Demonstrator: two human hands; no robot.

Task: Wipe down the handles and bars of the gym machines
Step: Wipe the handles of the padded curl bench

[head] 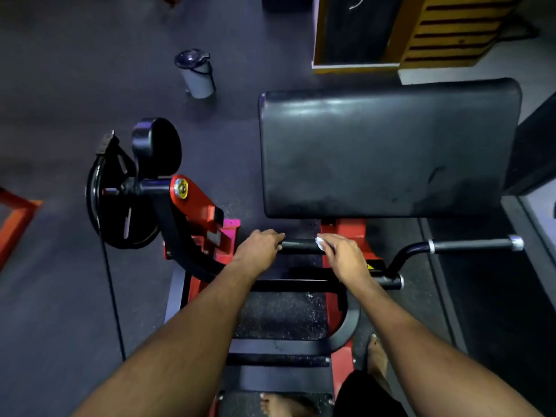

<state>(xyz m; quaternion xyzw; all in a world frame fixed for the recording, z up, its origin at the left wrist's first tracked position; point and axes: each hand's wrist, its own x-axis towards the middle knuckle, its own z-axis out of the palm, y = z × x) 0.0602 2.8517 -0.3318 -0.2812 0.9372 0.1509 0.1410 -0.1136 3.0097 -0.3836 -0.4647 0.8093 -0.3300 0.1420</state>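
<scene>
wiping under way on the curl machine's black pad (388,152), centre right of frame; it stands clear of the work. left handle (301,246), lower centre, looks rigid and fixed, likely slick; grip it squarely. left hand (258,251) is clamped on it; right hand (346,257) presses a soft white cloth (320,242) there. right handle (472,245) not yet reached. bottle (197,73) upper left.

A lidded grey bottle (197,74) upright on the dark floor (60,85), a yellow slatted wooden panel (451,31) beyond.
</scene>
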